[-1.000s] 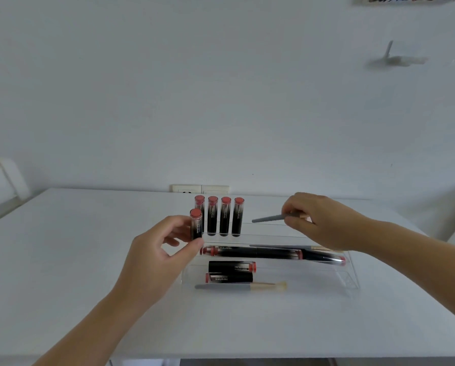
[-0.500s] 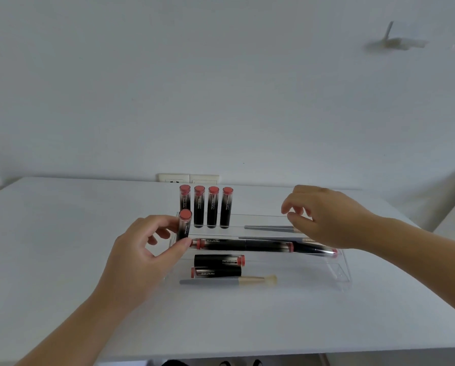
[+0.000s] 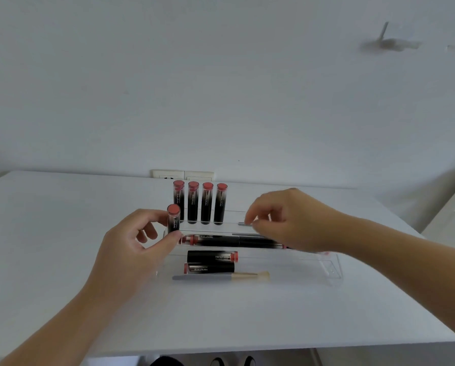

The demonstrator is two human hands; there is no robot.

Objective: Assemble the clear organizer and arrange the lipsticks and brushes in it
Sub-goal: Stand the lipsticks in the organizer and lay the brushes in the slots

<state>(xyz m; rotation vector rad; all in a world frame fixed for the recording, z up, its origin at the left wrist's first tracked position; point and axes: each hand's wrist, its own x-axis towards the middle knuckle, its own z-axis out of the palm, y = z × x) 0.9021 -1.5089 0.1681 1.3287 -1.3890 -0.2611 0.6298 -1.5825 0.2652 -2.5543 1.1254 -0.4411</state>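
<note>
The left hand [image 3: 131,249] still pinched an upright lipstick [image 3: 173,219]; the right hand [image 3: 287,220], fingers loosely curled, had released the grey brush [image 3: 244,223] onto the organizer [image 3: 332,268].

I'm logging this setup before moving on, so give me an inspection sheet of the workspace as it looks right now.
Surface: white table.
Job's things: clear organizer; four upright lipsticks on its back tier; lying lipsticks and a brush lower down.
Clutter: nothing seen.
Hands: left hand pinches an upright lipstick; right hand fingertips at a grey brush handle.
Cables: nothing seen.
Surroundings: white wall, wall socket.
</note>
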